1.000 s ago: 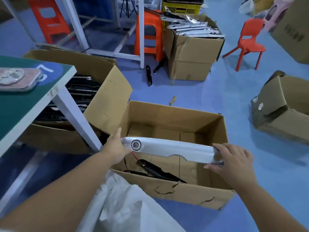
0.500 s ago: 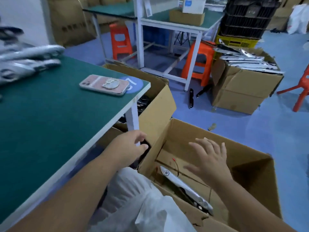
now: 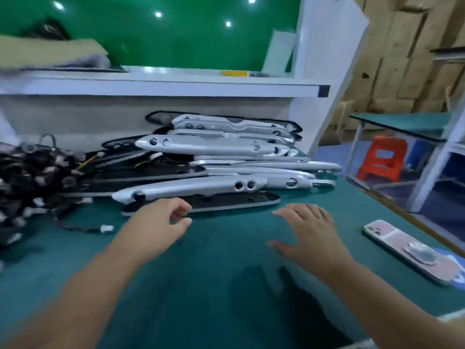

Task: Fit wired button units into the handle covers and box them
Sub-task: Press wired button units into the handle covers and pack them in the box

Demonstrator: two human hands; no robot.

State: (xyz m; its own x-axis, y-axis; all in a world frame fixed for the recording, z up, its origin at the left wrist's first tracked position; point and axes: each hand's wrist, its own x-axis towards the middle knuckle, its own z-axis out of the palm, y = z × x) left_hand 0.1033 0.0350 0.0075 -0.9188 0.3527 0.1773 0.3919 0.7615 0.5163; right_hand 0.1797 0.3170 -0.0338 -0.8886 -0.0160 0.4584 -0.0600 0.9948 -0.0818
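Note:
Several silver handle covers (image 3: 191, 188) lie stacked on the green table (image 3: 226, 260), with black backing pieces (image 3: 201, 206) among them. A tangle of wired button units (image 3: 32, 177) sits at the left; one red-black wire with a white plug (image 3: 105, 229) trails out. My left hand (image 3: 156, 225) hovers just before the nearest cover, fingers loosely curled, holding nothing. My right hand (image 3: 307, 230) is spread above the table, fingers straight, holding nothing.
A pink phone (image 3: 410, 250) lies on the table at the right edge. A white shelf (image 3: 161, 86) runs behind the stack. An orange stool (image 3: 382, 158) and another table stand on the floor to the right. Cardboard boxes (image 3: 407, 46) are stacked at the back right.
A finished cover went from both hands into the cardboard box on the floor. The view then swung up to the table, and both empty hands now reach toward the stack.

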